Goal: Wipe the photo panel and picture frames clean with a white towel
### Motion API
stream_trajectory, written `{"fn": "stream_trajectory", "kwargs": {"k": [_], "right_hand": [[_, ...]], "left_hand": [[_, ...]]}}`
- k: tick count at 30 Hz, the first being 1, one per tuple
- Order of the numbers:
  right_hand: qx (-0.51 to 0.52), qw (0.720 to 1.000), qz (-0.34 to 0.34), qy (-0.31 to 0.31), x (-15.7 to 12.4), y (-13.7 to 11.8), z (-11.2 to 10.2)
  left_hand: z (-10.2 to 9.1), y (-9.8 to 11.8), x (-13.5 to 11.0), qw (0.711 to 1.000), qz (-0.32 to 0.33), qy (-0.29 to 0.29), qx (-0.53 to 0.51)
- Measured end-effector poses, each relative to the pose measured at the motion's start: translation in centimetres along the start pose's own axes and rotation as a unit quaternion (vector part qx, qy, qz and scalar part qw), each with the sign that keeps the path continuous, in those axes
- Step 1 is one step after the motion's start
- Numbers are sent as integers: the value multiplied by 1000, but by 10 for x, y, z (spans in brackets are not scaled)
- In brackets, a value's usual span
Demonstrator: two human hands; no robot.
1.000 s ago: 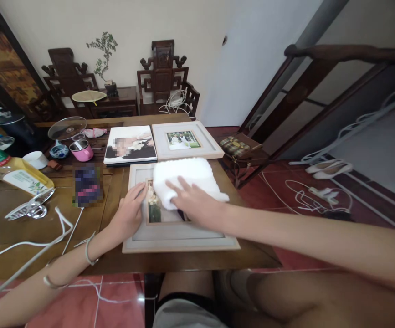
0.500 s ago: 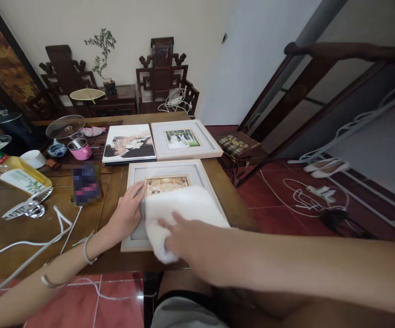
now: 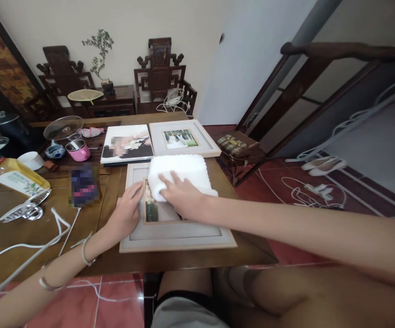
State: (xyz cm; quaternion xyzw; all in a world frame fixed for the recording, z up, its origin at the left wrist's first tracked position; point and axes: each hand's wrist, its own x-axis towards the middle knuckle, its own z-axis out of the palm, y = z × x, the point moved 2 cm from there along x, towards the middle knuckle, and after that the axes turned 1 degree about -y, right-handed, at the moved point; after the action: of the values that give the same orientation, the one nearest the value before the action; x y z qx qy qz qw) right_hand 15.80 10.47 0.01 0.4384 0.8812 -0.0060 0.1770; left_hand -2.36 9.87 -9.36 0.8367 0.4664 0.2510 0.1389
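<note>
A light wooden picture frame [image 3: 180,234] with a grey mat lies flat near the table's front edge, a photo [image 3: 151,213] partly visible in it. My left hand [image 3: 126,212] rests over the frame's left side, fingers stretched out flat towards the photo. Under my right hand [image 3: 182,196] is a folded white towel [image 3: 183,166], covering the upper part of the frame. The right fingers are spread and press the towel down, with some fingertips dug into its folds. Most of the photo is hidden by the towel and the right hand.
Behind lie a second framed photo [image 3: 200,127] and a white-edged photo panel [image 3: 129,157]. To the left are a bottle of yellow liquid [image 3: 19,175], a clear hair claw [image 3: 28,206], a pink cup [image 3: 78,151] and white cables [image 3: 23,243]. A plaid bag [image 3: 232,144] stands beyond the table's right edge.
My right hand has slid the towel away from me, from the frame's lower part to its top, uncovering the lower mat and part of the photo. The left hand has stayed in place.
</note>
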Motion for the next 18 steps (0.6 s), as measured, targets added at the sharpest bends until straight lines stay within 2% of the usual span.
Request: {"fn": "stream_trajectory", "kwargs": {"k": [4, 8, 11, 14, 16, 18], "right_hand": [[-24, 999, 26, 17, 21, 7, 9], [-28, 999, -4, 22, 7, -9, 9], [-8, 996, -71, -58, -21, -30, -5], [35, 978, -131, -156, -50, -44, -23], [71, 967, -164, -180, -63, -46, -31], [109, 964, -177, -165, -68, -42, -31]], "left_hand": [[6, 0, 4, 1000, 10, 2, 4], [6, 2, 5, 1000, 5, 0, 1], [3, 4, 4, 1000, -7, -13, 2], [0, 7, 4, 1000, -14, -20, 8], [0, 8, 4, 1000, -17, -19, 11], [0, 7, 4, 1000, -18, -18, 11]]}}
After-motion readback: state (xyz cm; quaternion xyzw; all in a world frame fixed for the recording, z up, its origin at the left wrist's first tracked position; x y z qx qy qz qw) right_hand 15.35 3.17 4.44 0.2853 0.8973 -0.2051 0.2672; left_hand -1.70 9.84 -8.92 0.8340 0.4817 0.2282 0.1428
